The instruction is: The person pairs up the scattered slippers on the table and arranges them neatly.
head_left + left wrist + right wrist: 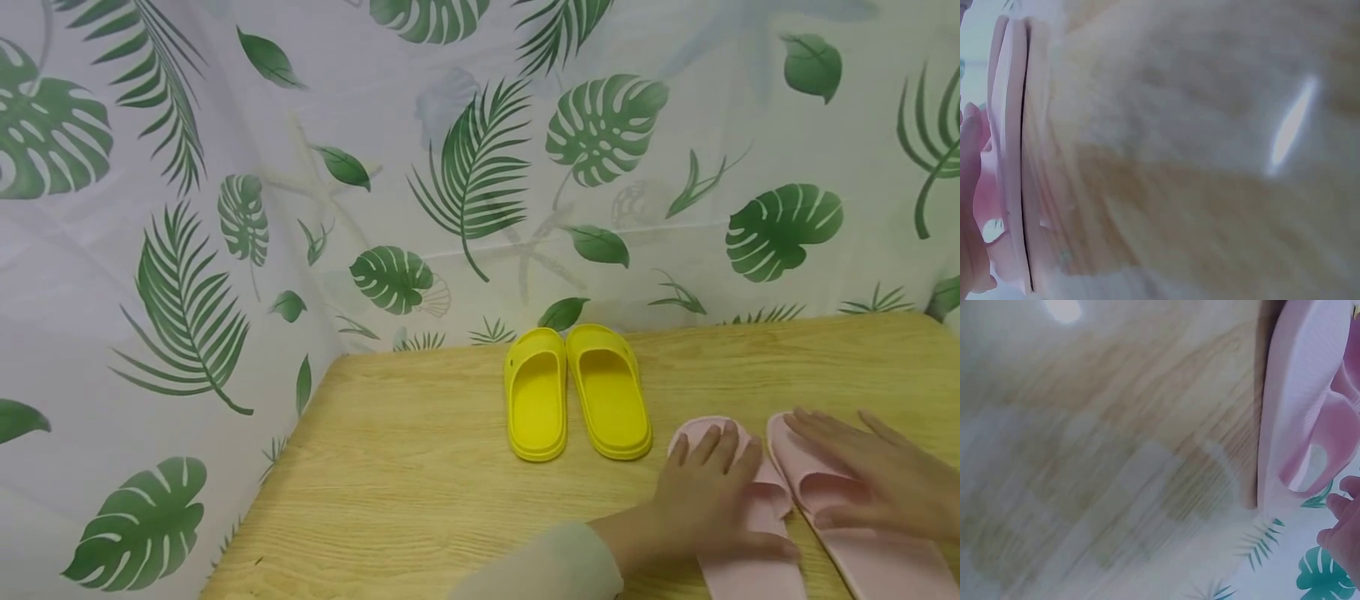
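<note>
Two pink slippers lie side by side on the wooden tabletop at the lower right of the head view. My left hand rests over the strap end of the left pink slipper, its fingers spread and extended toward the toe. Over the right pink slipper lies my right hand, with fingers reaching across its upper part and partly hiding the strap. At the left wrist view's left edge, a pink slipper stands beside that hand. The right wrist view shows a slipper's pink side and some fingertips.
A pair of yellow slippers stands toward the back of the wood-grain table, just left of the pink pair. White cloth printed with green leaves rises behind the table and along its left side.
</note>
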`<state>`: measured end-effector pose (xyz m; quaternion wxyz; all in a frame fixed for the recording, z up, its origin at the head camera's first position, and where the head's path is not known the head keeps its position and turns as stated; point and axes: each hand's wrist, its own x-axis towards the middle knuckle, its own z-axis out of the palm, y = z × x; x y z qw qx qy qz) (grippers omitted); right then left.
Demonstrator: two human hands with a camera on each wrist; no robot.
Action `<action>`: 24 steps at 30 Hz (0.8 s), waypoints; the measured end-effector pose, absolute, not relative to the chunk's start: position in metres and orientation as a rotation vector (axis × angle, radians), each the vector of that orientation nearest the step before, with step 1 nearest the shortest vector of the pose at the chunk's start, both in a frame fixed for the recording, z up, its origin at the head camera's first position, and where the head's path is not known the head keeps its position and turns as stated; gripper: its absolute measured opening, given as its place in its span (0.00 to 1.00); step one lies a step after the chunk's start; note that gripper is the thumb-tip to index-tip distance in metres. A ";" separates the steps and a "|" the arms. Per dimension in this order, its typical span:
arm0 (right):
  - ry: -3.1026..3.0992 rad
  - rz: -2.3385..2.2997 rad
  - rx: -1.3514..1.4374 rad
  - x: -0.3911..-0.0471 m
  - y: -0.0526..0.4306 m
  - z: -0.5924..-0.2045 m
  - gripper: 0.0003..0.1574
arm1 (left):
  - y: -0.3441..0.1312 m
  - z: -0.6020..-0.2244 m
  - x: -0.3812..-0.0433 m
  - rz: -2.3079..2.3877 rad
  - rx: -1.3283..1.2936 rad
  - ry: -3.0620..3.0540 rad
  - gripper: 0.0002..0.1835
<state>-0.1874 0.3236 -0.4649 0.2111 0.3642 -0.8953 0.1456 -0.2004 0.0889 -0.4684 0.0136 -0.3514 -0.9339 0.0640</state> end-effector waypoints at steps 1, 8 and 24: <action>-2.475 0.392 1.029 -0.186 0.324 -0.464 0.72 | 0.088 -0.467 -0.199 0.207 -1.115 -2.911 0.60; -2.318 0.326 1.183 -0.183 0.331 -0.461 0.67 | 0.077 -0.458 -0.183 0.254 -1.264 -2.855 0.60; -2.087 0.166 1.490 -0.156 0.333 -0.461 0.48 | 0.047 -0.449 -0.147 0.488 -1.585 -2.464 0.45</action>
